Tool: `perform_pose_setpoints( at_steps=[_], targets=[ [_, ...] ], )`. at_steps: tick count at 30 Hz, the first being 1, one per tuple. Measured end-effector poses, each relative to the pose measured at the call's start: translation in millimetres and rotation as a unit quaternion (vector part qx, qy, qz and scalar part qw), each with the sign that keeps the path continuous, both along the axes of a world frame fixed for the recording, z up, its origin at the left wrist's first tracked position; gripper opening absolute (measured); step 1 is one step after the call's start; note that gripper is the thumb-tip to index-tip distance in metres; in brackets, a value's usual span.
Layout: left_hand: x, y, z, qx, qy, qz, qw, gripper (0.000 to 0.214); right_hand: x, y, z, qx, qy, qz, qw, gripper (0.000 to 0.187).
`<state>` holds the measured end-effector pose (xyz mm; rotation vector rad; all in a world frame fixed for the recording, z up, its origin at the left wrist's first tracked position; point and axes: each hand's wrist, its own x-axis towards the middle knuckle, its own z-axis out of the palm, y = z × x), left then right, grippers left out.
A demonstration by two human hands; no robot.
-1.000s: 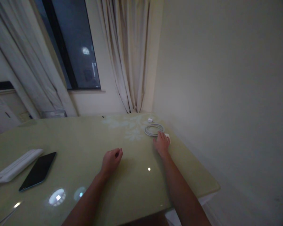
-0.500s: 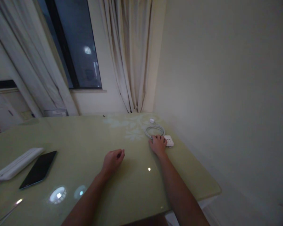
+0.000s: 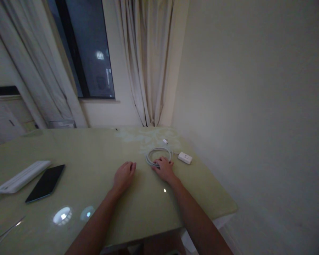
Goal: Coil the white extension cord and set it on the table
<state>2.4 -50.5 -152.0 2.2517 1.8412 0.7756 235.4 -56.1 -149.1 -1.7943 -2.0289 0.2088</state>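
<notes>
Across the near half of the glossy table [image 3: 210,200], both forearms reach forward. To their left lie a thin pale cable [image 3: 9,229], cut off by the frame, and a black-screened tablet [image 3: 45,183], well apart from me. My left hand [image 3: 124,176] rests loosely curled, nothing visible in it, its fingertips turned under and hidden. My right hand [image 3: 163,170] is the nearer to the coiled grey cable [image 3: 148,158], fingers bent over the coil's near rim; whether they pinch or merely touch, I can't tell. The coil lies ahead and to the right of my left hand, its oval looking longest from left to right. Right of it, apart, sits the white socket block [image 3: 185,158]; farther off, the small plug [image 3: 165,141] is too blurred to show its prongs.
</notes>
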Motion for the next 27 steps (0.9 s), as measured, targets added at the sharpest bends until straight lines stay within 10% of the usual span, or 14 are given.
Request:
perform_pose_setpoints(
  at_steps=[12, 20, 27],
  targets=[
    [-31, 16, -18.5, -0.025, 0.063, 0.109, 0.992, 0.049, -56, -30, -4.7, 0.067, 0.074, 0.314, 0.944, 0.027],
    [-39, 26, -20.1, -0.026, 0.031, 0.023, 0.999, 0.029, -29, -4, 8.7, 0.14, 0.116, 0.04, 0.983, 0.04],
    [-30, 18, -12.4, -0.015, -0.003, -0.078, 0.997, 0.029, -4, 3, 13.7, 0.075, 0.037, 0.041, 0.996, 0.038]
  ],
)
